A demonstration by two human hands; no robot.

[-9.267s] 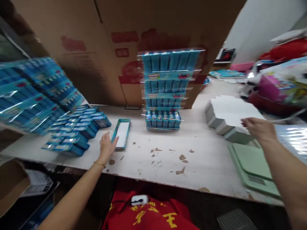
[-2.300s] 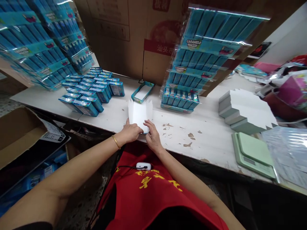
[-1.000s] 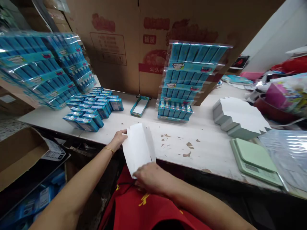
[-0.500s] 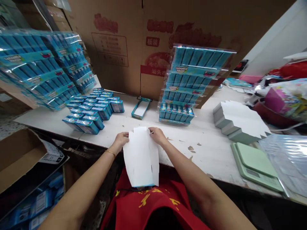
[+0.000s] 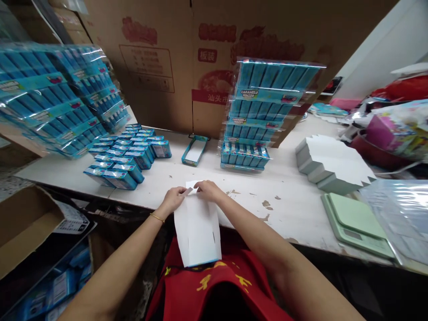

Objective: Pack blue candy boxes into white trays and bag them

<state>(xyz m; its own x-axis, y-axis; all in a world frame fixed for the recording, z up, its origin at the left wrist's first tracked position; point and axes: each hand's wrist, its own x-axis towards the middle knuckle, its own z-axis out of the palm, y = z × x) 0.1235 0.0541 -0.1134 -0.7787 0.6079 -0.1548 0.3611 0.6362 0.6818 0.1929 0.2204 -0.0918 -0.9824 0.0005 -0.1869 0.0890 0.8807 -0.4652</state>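
Note:
A white die-cut cardboard blank (image 5: pixel 199 232) lies partly over the table's front edge, its near end against the red apron (image 5: pixel 187 290). My left hand (image 5: pixel 174 198) is closed on the far left corner, pinching a flap that is folded inward. At the far right corner, my right hand (image 5: pixel 207 191) bends the other flap in, its fingers closed on the card. The two hands are close together at the far end. Beyond them stands a folded blue tray (image 5: pixel 190 162) with a white inside.
Small blue boxes (image 5: pixel 122 178) stand in rows on the left. Filled display packs (image 5: pixel 245 160) lean against a large carton (image 5: pixel 150 107). To the right are a stack of blanks (image 5: pixel 334 162), a green scale (image 5: pixel 357 223) and clear plastic sheets (image 5: pixel 401 214). An open carton (image 5: pixel 30 223) sits at lower left.
Both hands have moved inward toward each other, folding the blank's far corner flaps in. The whole view has shifted slightly.

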